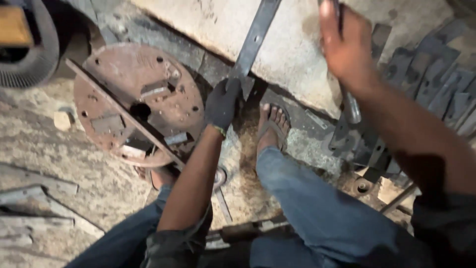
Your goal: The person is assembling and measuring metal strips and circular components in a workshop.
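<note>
Near edge: the person's legs in blue jeans (317,208) fill the bottom of the view, knees apart.
Floor: rough, dusty concrete floor (59,149), stained dark towards the centre.
Lower left: loose grey metal offcuts (34,198) lie flat on the floor.
Foot: one sandalled foot (271,126) rests on the floor beside the slab's edge.
Left hand: in a dark glove (221,105), fingers closed round the lower end of a flat metal strip (254,39).
Flat metal strip: long, grey, tilted upward to the right, its lower end at the slab's foot, its upper end running out of view.
Right hand: bare (347,42), raised, clamped on the handle of a hammer-like tool (350,106); the tool's head cannot be made out.
Rusty disc: round brown plate (139,94) left of the glove, drilled with holes, a thin bar lying diagonally across it.
Right side: a heap of dark cut blades (426,79), overlapping.
Far: a pale concrete slab (292,44) rises behind the strip.
Far left: a ribbed circular object (34,64), partly cropped.
</note>
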